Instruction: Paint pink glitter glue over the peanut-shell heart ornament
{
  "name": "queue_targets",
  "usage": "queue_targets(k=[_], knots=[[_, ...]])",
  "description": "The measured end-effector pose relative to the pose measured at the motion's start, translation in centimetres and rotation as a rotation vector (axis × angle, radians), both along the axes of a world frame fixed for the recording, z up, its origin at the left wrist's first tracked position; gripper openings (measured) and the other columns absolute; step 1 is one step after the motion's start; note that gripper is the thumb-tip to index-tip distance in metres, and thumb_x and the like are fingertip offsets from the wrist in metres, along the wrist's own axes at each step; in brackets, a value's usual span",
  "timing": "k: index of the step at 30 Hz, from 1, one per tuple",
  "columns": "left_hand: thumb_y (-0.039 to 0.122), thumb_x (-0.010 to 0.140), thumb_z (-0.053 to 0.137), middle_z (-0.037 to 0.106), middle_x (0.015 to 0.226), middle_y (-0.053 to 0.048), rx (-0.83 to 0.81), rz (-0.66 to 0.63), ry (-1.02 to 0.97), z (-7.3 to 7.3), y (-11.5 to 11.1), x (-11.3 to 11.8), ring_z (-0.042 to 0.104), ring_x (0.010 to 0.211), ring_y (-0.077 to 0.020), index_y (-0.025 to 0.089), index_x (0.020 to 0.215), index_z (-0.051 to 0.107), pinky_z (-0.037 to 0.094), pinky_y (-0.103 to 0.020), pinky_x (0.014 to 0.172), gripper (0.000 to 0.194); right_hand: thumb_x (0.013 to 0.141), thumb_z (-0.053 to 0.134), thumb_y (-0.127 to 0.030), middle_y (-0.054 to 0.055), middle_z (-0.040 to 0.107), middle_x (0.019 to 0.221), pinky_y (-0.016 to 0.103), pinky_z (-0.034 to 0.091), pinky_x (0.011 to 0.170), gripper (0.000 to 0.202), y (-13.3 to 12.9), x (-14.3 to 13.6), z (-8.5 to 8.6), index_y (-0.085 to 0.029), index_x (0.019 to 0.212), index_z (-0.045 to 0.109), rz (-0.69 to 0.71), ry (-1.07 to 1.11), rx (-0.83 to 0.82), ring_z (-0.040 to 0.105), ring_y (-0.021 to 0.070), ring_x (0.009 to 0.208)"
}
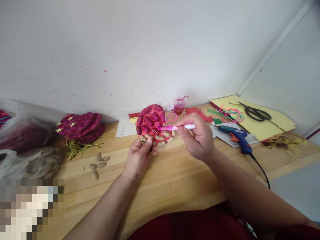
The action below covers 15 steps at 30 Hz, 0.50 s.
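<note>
A red craft piece [150,122], faced with rows of peanuts, is held up over the table by my left hand [137,158]. Its upper peanuts are painted dark magenta; the lower ones keep their bare tan shells. My left thumb presses on its lower front edge, with the other fingers partly hidden behind. A pink cord loop [172,116] sticks out at its right side. In my right hand [199,140], thumb and fingers pinch a slim white paintbrush [171,128], stained pink. The brush tip touches a peanut near the border between painted and bare shells.
Behind stands a small paint cup [179,106]. Finished-looking magenta pieces [82,125], loose peanuts [96,165] and a bag of peanuts [41,163] lie left. A blue glue gun [237,136], black scissors [257,112] and yellow sheets [275,123] lie right.
</note>
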<state>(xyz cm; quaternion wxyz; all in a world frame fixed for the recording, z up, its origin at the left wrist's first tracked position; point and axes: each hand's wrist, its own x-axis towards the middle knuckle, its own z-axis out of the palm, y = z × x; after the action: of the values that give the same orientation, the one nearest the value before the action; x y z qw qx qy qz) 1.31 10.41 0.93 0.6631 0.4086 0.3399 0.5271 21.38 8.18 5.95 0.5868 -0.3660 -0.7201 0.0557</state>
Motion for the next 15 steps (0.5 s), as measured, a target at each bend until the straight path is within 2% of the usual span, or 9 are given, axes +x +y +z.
queue_targets(k=[5, 15], knots=[[0.049, 0.073, 0.091, 0.066, 0.068, -0.002, 0.007, -0.023, 0.014, -0.07, 0.03, -0.11, 0.058, 0.059, -0.0113, 0.017, 0.079, 0.068, 0.046, -0.023, 0.055, 0.04, 0.101, 0.06, -0.024, 0.002, 0.067, 0.086, 0.032, 0.05, 0.066, 0.003, 0.04, -0.04, -0.14, -0.024, 0.102, 0.063, 0.01, 0.027, -0.001, 0.061, 0.0154, 0.072], [0.046, 0.066, 0.096, 0.066, 0.068, 0.001, -0.055, 0.003, -0.069, 0.75, 0.04, -0.08, 0.058, 0.058, -0.0088, 0.017, 0.079, 0.068, 0.046, -0.019, 0.052, 0.042, 0.101, 0.06, -0.022, 0.002, 0.07, 0.088, 0.031, 0.051, 0.065, 0.003, 0.05, -0.1, -0.05, -0.025, 0.101, 0.063, 0.023, -0.026, -0.007, 0.063, 0.0152, 0.073]])
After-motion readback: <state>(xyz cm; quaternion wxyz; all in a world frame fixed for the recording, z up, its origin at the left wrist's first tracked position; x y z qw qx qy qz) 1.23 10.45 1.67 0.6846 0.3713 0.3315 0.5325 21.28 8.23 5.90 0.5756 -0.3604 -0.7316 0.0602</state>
